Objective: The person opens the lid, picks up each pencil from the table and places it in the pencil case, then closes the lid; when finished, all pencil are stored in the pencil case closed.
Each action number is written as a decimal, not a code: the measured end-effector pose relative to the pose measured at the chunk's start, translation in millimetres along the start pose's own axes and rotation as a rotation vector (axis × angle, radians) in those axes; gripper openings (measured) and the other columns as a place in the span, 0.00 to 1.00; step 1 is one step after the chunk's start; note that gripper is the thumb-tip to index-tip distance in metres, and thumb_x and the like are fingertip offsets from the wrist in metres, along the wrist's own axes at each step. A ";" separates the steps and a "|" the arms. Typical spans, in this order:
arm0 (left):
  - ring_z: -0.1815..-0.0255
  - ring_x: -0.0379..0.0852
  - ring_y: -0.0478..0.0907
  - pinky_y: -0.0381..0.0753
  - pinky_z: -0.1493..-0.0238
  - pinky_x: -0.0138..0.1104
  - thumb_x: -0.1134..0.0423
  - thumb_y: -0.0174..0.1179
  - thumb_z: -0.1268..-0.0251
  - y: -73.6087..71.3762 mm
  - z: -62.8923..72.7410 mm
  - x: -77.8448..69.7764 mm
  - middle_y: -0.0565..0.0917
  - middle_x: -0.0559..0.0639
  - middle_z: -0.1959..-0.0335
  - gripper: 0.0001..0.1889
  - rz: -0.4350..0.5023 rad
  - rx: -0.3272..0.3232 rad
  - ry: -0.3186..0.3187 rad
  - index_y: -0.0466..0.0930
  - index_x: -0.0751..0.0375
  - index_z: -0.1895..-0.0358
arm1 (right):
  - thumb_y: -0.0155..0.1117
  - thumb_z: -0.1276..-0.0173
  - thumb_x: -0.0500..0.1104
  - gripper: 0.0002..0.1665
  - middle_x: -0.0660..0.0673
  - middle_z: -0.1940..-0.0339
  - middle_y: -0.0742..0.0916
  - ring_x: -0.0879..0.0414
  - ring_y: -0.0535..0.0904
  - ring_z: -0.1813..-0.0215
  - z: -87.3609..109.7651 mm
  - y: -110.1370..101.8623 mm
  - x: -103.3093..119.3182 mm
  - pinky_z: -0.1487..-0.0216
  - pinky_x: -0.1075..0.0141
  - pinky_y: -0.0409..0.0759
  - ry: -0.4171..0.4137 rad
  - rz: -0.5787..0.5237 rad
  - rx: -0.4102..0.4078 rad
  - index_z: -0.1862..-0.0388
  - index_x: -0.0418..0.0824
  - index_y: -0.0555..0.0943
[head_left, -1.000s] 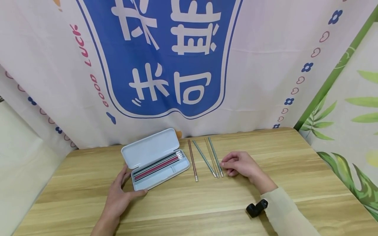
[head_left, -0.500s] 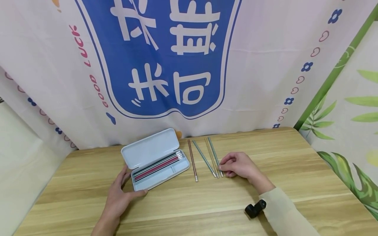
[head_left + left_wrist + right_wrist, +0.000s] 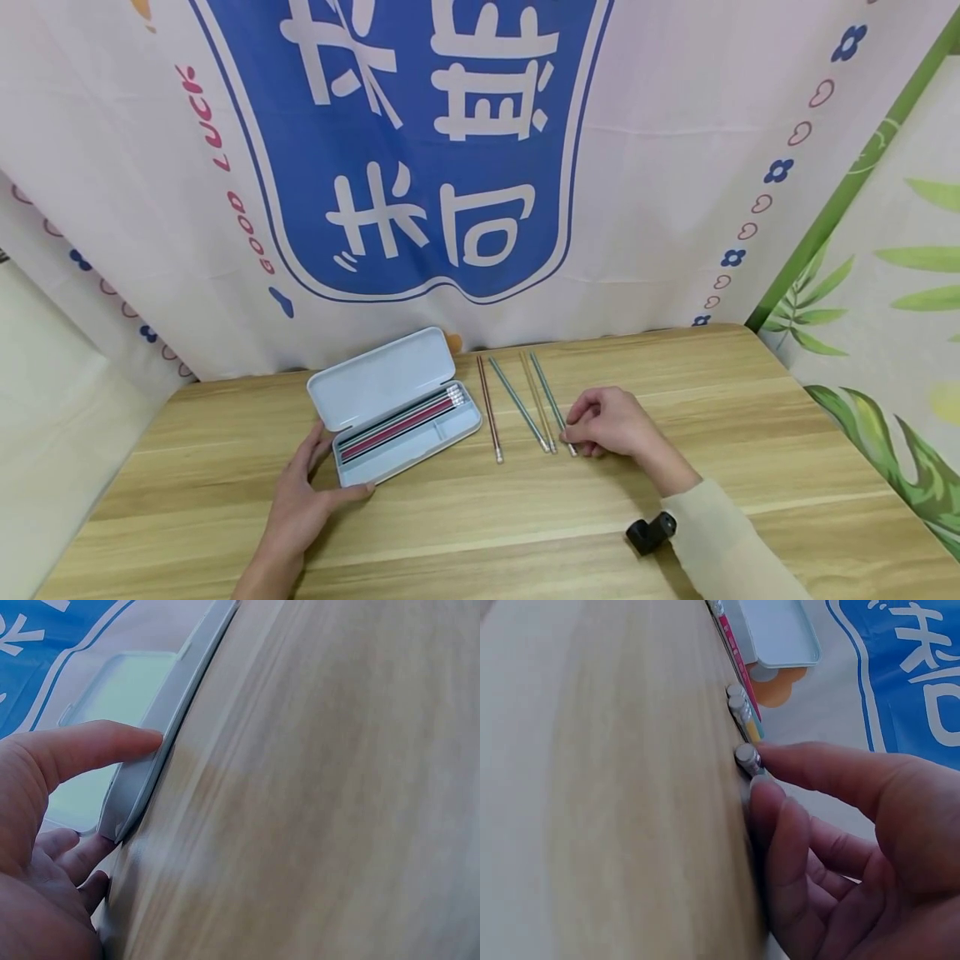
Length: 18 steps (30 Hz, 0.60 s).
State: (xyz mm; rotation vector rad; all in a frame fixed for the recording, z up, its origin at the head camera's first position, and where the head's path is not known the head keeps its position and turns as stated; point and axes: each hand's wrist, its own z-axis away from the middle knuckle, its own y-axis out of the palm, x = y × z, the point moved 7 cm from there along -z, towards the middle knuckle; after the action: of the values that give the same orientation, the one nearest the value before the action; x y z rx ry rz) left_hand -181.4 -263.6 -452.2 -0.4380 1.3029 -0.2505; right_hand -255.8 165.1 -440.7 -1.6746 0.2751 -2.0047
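An open light-blue pencil case [image 3: 405, 458] lies at the left, several striped pencils [image 3: 393, 427] in its long compartment. My left hand [image 3: 296, 504] holds its left end, thumb along the front wall and the other fingers around the back corner. To the right of the case, a teal pencil [image 3: 547, 387] is pinched near its eraser end by my right hand [image 3: 611, 421]. The right wrist view shows thumb and index finger closing on it just behind the metal ferrule [image 3: 748, 756]. Beside it lie a yellow pencil [image 3: 534, 387], another teal pencil [image 3: 516, 402] and a red pencil [image 3: 489, 408].
The wooden table [image 3: 465, 533] ends at the back against a hanging white cloth [image 3: 637, 208] with a blue print. The raised case lid [image 3: 382, 375] leans back near that cloth. A small black device [image 3: 651, 533] sits at my right sleeve.
My right hand has closed its fingertips on the rightmost teal pencil. That pencil's eraser end has shifted slightly right, away from the yellow one. My left hand stays on the case.
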 end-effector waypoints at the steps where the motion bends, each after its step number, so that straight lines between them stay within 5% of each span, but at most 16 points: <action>1: 0.08 0.62 0.39 0.37 0.12 0.67 0.60 0.85 0.50 0.1 0.1 -0.4 0.62 0.57 0.12 0.73 0.000 0.000 0.002 0.35 0.43 0.09 | 0.83 0.40 0.38 0.14 0.43 0.75 0.88 0.55 0.85 0.76 1.0 -1.1 0.2 0.74 0.65 0.86 0.001 0.024 -0.004 0.62 0.36 0.85; 9: 0.08 0.62 0.38 0.36 0.12 0.67 0.59 0.85 0.50 0.0 0.5 -0.2 0.61 0.56 0.12 0.73 0.000 0.000 -0.008 0.34 0.42 0.09 | 0.80 0.38 0.39 0.09 0.45 0.79 0.87 0.57 0.82 0.79 7.9 -8.6 -0.1 0.75 0.67 0.82 0.022 0.148 -0.024 0.69 0.39 0.85; 18: 0.08 0.62 0.38 0.36 0.12 0.67 0.59 0.86 0.50 0.1 1.0 -0.8 0.62 0.56 0.12 0.73 -0.001 0.002 -0.003 0.35 0.41 0.09 | 0.75 0.37 0.41 0.06 0.45 0.78 0.88 0.56 0.83 0.79 8.7 -13.6 -4.7 0.76 0.68 0.81 0.031 0.150 -0.010 0.67 0.39 0.87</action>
State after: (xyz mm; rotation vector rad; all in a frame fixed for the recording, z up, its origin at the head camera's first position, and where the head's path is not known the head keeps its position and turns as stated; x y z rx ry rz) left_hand -180.6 -263.0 -451.4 -0.4373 1.2996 -0.2523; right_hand -250.3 180.5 -436.6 -1.5808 0.4099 -1.9226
